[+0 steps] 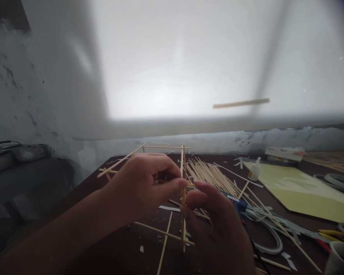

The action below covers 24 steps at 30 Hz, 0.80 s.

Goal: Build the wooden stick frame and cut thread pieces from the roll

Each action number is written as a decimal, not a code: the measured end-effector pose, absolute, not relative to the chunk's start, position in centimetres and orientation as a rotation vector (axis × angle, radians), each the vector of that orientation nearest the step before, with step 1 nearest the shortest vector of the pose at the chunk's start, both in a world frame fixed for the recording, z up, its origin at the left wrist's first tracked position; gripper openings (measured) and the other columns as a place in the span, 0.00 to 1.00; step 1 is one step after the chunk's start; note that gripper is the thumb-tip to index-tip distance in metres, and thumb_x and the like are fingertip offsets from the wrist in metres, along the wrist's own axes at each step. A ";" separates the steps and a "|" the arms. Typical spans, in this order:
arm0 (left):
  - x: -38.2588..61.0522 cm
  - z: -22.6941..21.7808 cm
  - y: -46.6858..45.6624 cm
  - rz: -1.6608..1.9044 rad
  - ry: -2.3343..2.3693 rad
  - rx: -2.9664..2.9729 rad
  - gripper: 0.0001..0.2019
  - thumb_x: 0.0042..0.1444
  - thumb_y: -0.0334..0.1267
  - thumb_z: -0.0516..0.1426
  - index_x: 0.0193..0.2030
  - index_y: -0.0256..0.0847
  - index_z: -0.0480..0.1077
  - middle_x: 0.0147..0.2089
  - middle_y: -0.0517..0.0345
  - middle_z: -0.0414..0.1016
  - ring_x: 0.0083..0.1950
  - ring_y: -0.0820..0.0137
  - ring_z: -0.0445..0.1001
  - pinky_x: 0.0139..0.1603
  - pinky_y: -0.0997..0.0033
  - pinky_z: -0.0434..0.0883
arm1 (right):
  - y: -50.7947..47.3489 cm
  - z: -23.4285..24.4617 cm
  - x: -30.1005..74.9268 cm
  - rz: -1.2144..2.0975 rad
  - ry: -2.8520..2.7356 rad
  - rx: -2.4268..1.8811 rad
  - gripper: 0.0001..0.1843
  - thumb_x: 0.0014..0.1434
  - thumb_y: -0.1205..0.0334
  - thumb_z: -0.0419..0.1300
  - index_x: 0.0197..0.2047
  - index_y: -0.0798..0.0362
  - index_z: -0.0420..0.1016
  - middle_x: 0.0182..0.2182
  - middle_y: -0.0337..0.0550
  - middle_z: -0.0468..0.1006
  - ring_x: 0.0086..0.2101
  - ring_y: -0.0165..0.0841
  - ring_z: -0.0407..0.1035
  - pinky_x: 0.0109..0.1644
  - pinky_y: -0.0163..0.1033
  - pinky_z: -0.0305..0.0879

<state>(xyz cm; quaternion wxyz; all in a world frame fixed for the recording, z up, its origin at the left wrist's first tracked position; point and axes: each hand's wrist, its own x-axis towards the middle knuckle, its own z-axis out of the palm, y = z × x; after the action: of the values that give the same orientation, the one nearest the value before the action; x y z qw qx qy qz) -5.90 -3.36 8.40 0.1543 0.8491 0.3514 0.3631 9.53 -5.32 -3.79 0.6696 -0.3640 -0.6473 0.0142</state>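
Note:
A box-like frame of thin wooden sticks (pixel 160 147) stands on the dark table (pixel 111 244). My left hand (pixel 145 183) is closed in a pinch on a short horizontal stick at the frame's upright post (pixel 184 214). My right hand (pixel 215 225) comes from below right, fingers curled and pinching at the same joint on the post. The fingertips of both hands nearly meet there.
A fan of loose wooden sticks (pixel 209 173) lies behind the hands. A blue glue gun (pixel 238 204), a small glue bottle (pixel 255 169), yellow paper (pixel 301 187), tape rolls (pixel 336 181), white strips and a cup (pixel 341 259) fill the right side. A wall rises behind.

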 end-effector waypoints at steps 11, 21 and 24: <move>-6.0 8.3 -3.5 1.040 0.997 2.424 0.03 0.53 0.34 0.61 0.29 0.40 0.74 0.27 0.63 0.74 0.30 0.75 0.70 0.30 0.75 0.66 | -5.3 -4.1 9.6 0.044 -1.449 -0.816 0.24 0.59 0.67 0.60 0.57 0.43 0.63 0.31 0.32 0.76 0.32 0.27 0.73 0.43 0.32 0.72; -5.8 8.2 -3.3 1.082 0.971 2.451 0.03 0.52 0.32 0.62 0.29 0.39 0.74 0.27 0.63 0.74 0.29 0.76 0.70 0.30 0.76 0.66 | -5.4 -4.0 9.5 0.043 -1.455 -0.836 0.23 0.60 0.67 0.60 0.57 0.43 0.63 0.32 0.34 0.76 0.33 0.28 0.73 0.43 0.33 0.73; -5.8 8.2 -3.3 1.079 0.979 2.443 0.03 0.52 0.33 0.62 0.28 0.39 0.74 0.27 0.64 0.74 0.29 0.76 0.69 0.30 0.76 0.66 | -5.4 -4.1 9.6 0.052 -1.456 -0.836 0.23 0.60 0.66 0.60 0.57 0.43 0.63 0.32 0.33 0.75 0.32 0.27 0.73 0.43 0.32 0.73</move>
<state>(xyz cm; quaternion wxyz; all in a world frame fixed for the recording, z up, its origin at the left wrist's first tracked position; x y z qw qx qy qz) -5.84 -3.29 8.24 0.1478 0.8494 0.3404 0.3751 9.59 -5.41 -4.13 0.6676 -0.3704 -0.6454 0.0230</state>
